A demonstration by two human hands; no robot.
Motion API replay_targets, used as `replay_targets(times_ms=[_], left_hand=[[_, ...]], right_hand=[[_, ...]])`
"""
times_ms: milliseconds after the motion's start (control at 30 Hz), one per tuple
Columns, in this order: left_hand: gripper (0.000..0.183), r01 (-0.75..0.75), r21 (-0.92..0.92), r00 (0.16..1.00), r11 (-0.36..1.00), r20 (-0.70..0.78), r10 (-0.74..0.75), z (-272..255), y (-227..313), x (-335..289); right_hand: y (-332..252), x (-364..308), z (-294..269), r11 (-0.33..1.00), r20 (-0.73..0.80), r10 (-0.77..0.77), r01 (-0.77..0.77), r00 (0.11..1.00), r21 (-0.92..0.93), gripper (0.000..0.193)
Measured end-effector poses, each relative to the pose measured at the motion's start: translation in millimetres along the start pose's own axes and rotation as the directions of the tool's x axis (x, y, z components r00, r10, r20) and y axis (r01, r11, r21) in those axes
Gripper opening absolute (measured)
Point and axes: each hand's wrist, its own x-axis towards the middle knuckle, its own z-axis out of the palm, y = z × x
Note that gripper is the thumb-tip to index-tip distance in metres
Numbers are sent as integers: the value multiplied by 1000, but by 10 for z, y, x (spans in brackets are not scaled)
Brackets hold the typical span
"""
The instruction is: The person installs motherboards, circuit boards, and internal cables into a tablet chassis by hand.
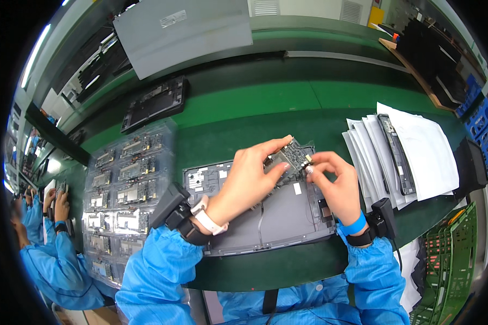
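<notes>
A small circuit board [297, 155] is held up over a grey laptop casing [238, 230] on the green bench. My left hand [249, 176] grips the board by its left side, thumb on the near face and fingers behind the far edge. At the board's right edge my right hand [335, 181] pinches a small connector or cable end; its exact kind is too small to make out. The casing lies flat below both hands, with thin cables along its right side and a strip down its middle. My forearms hide part of its near side.
Left of the casing stands a clear plastic tray [114, 187] with several circuit boards. Another dark casing [154, 103] lies beyond it. White sleeves with a dark slim part [396, 154] are stacked at right, near a green crate [450, 265]. A co-worker in blue [59, 271] sits at far left.
</notes>
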Motion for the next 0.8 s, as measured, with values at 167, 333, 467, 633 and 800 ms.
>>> replay_targets(times_ms=[167,333,467,633,800], left_hand=[[37,-99,249,982,964,184,53,-218,-123,94],[34,-140,479,984,867,164,69,-426,-21,-77],[62,-40,537,990,843,-94,107,-863,-2,-425],[80,601,-242,791,762,42,-611,-1012,71,-1258],[82,720,-489,640,491,195,-743,-984,217,-1278]], right_hand=[[-42,-14,-76,932,182,-220,261,958,-251,29],[-34,-125,-189,828,156,-364,396,918,-397,29],[25,-368,-440,948,72,-92,110,993,-300,29],[-24,-575,-493,987,228,107,-76,968,-142,31],[-21,-618,-384,984,167,139,-155,976,91,34]])
